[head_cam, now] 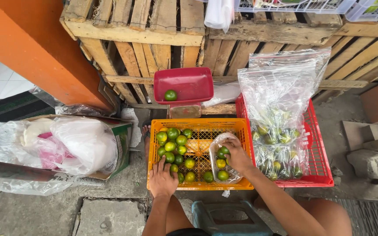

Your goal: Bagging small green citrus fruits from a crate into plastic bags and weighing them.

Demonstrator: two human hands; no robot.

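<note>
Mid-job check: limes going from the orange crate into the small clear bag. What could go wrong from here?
1. The small clear bag lies slack in the orange crate, held only by the right hand; limes may roll back out.
2. The left hand reaches into the loose limes, which could scatter.

Orange crate (pixel 241 150) and red crate (pixel 320 148): glossy plastic mesh. Bags (pixel 281 83): clear shiny film. Far pallets (pixel 136 30): rough wood. Limes (pixel 173 146): glossy skin.

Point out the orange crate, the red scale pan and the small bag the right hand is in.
orange crate (pixel 200 124), head view, far rim
red scale pan (pixel 191 83), head view, inside floor
small bag (pixel 217 164), head view, clear side
</note>
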